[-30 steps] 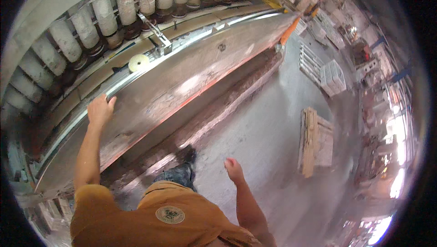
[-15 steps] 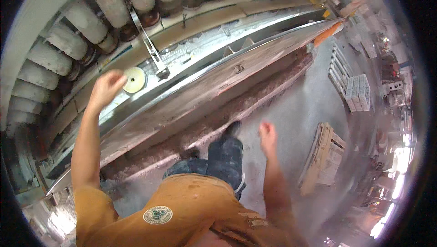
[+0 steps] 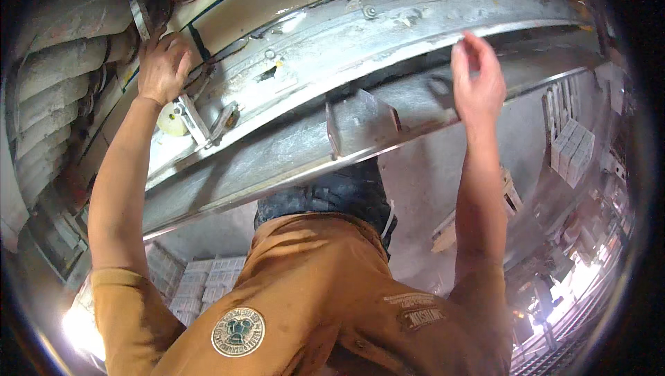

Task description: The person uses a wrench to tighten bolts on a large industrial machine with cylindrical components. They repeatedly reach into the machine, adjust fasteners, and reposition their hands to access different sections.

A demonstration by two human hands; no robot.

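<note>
My left hand (image 3: 164, 68) lies over the middle of a flat metal bar (image 3: 140, 17), its fingers curled around it. The bar's slotted lower end (image 3: 194, 121) emerges below the hand, on a long pale metal ledge (image 3: 305, 64). Right beside that end sits a pale yellow disc (image 3: 171, 120), partly covered by the bar and wrist. My right hand (image 3: 479, 84) hangs above the metal trough (image 3: 270, 165) at the right, fingers loosely bent and thumb apart. I see nothing in it.
Rows of thick whitish rollers (image 3: 52, 99) run along the left. Upright divider plates (image 3: 364, 123) stand in the trough, whose front edge crosses before my body. A stack of pale blocks (image 3: 573, 151) and a wooden pallet (image 3: 509, 192) are on the floor at right.
My left hand has moved from beside the yellow disc onto the metal bar. My right hand has risen from low beside my body to above the trough. The ledge now appears closer.
</note>
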